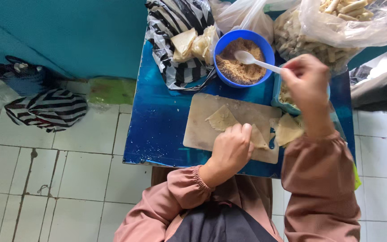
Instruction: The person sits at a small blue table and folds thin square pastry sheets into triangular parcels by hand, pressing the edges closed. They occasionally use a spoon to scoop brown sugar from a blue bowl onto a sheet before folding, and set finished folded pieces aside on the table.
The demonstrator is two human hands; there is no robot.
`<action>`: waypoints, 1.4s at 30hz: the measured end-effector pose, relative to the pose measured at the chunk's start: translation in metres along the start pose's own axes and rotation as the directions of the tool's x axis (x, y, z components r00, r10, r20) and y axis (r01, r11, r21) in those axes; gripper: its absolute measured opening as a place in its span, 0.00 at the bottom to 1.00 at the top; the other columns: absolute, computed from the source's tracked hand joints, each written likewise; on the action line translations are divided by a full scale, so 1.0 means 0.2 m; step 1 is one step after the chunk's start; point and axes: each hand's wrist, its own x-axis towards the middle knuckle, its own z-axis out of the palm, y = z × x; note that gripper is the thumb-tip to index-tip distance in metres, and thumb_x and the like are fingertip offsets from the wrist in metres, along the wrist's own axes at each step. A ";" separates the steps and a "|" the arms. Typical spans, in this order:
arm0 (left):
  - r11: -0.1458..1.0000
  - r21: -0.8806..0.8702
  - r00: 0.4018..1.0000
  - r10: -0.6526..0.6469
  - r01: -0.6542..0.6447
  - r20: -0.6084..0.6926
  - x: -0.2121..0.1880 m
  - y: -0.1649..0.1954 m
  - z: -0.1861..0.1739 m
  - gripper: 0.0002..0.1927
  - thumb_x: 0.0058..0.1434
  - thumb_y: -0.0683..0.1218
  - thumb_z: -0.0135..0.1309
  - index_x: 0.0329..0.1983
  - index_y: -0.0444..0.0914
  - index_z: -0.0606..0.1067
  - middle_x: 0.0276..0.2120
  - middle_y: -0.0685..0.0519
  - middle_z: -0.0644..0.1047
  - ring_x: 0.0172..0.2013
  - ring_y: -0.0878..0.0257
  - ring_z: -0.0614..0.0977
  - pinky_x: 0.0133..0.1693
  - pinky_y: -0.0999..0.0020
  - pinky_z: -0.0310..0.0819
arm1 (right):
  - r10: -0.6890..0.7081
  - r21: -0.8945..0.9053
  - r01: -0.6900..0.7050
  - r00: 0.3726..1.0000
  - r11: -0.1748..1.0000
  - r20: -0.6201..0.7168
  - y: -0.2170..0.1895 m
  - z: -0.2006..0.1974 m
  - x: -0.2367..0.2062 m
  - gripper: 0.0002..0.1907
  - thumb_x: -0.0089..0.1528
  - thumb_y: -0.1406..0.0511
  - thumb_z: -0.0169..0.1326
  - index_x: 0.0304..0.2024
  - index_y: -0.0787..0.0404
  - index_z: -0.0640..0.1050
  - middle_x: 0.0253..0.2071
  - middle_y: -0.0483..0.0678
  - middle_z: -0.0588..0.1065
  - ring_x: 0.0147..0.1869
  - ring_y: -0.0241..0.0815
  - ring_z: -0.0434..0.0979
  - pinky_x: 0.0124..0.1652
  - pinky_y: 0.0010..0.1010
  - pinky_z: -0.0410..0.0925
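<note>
Spoon (257,61) is lying bowl-first in the blue bowl (243,58), long axis running out over its near-right rim | right hand (307,83) is pinching its handle | left hand (231,148), nearer than the bowl, is pressing a wrapper (222,118) on the board (202,130).

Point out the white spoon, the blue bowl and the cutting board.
white spoon (246,58), head view, on its scoop.
blue bowl (224,45), head view, on its left rim.
cutting board (198,130), head view, on its bare left part.

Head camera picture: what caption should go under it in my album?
Left hand presses a thin wrapper on a cutting board; right hand holds a white spoon over a blue bowl.
</note>
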 end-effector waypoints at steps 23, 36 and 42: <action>0.999 -0.036 1.000 -0.005 0.004 -0.018 -0.07 -0.06 0.02 0.18 0.54 0.35 0.54 0.49 0.35 0.71 0.39 0.46 0.74 0.40 0.49 0.79 0.40 0.60 0.76 | 0.312 0.636 -0.188 0.946 0.748 -0.088 0.03 0.12 -0.03 0.10 0.75 0.66 0.52 0.43 0.68 0.79 0.30 0.47 0.75 0.26 0.33 0.73 0.27 0.24 0.66; 1.000 0.013 0.997 0.015 -0.014 -0.077 -0.09 -0.06 0.02 0.20 0.56 0.36 0.53 0.54 0.34 0.72 0.40 0.46 0.74 0.40 0.50 0.79 0.40 0.62 0.77 | 0.366 0.765 -0.180 0.927 0.619 -0.078 0.06 0.12 -0.06 0.09 0.74 0.66 0.52 0.42 0.67 0.78 0.29 0.49 0.76 0.26 0.37 0.74 0.27 0.26 0.67; 0.980 -0.192 0.995 -0.062 0.046 -0.077 -0.08 -0.09 0.00 0.16 0.60 0.36 0.53 0.53 0.35 0.71 0.40 0.42 0.74 0.40 0.44 0.79 0.42 0.56 0.76 | 0.425 0.858 -0.180 0.904 0.481 -0.048 0.06 -0.01 -0.22 0.09 0.74 0.67 0.52 0.43 0.68 0.78 0.31 0.50 0.75 0.27 0.41 0.74 0.28 0.30 0.66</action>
